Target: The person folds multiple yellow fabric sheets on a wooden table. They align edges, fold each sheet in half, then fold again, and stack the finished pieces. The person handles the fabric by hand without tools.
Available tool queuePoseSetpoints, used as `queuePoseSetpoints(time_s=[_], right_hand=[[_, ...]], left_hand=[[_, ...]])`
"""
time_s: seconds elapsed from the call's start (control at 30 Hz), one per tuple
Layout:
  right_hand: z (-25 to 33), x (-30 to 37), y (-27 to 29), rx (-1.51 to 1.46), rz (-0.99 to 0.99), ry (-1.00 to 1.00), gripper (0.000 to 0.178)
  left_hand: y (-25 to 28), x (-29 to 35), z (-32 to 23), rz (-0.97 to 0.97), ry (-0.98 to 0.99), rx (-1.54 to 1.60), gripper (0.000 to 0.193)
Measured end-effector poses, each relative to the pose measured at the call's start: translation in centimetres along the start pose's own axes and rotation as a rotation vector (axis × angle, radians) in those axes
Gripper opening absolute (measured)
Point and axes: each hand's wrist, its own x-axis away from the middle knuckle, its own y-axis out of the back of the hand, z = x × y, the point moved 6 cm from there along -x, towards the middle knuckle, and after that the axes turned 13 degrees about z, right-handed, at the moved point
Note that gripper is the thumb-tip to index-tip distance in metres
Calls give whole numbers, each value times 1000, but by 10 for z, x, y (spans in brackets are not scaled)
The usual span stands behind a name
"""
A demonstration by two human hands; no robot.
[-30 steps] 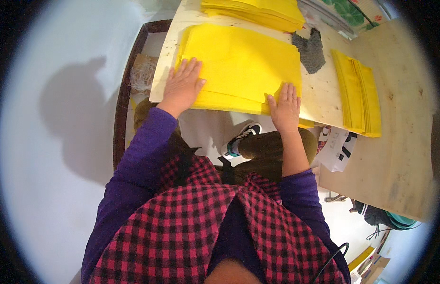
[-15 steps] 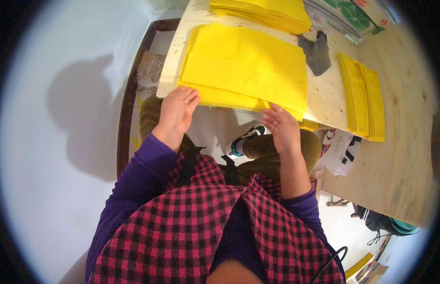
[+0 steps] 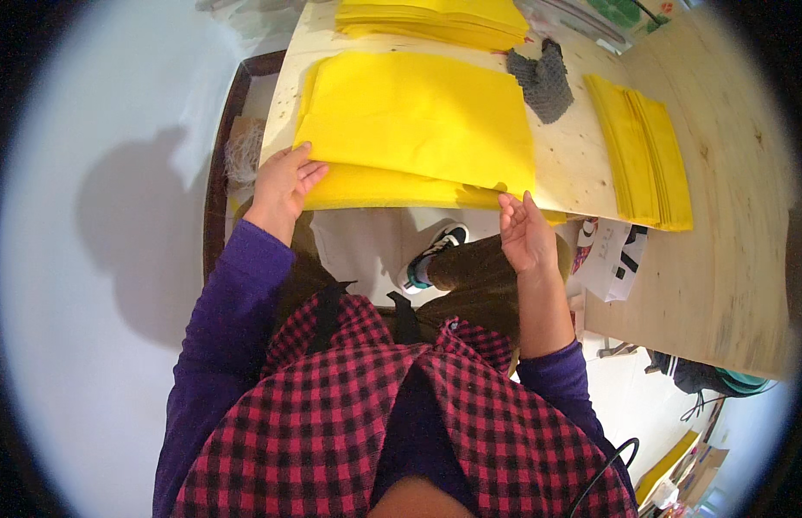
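A pile of yellow fabric sheets (image 3: 392, 192) lies at the near edge of the wooden table. The top sheet (image 3: 410, 116) sits slightly askew, and its near edge is raised off the layers below. My left hand (image 3: 283, 186) grips that sheet's near left corner between thumb and fingers. At the near right corner, my right hand (image 3: 529, 235) pinches the same sheet with its fingertips, palm turned partly up. Part of the pile hangs at the table's front edge, above my knees.
Another yellow stack (image 3: 431, 22) lies farther back on the table (image 3: 574, 168). Beside it is a grey knitted piece (image 3: 541, 82). Folded yellow sheets (image 3: 640, 151) stand to the right, by a wooden panel (image 3: 720, 250). A white paper bag (image 3: 610, 263) is below them. A white wall (image 3: 99, 345) rises at left.
Both hands have closed on the near corners of the top sheet, and its near edge now lifts from the pile. The view has shifted slightly, so the table appears farther left.
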Motion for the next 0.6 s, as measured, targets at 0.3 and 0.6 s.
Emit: queuePoseSetpoints(time_s=[0.3, 0.6], right_hand=[[33, -13, 4, 279, -32, -72, 34], [66, -38, -19, 630, 6, -58, 22]], left_hand=[[6, 10, -5, -31, 3, -76, 21], [15, 12, -3, -2, 28, -77, 24]])
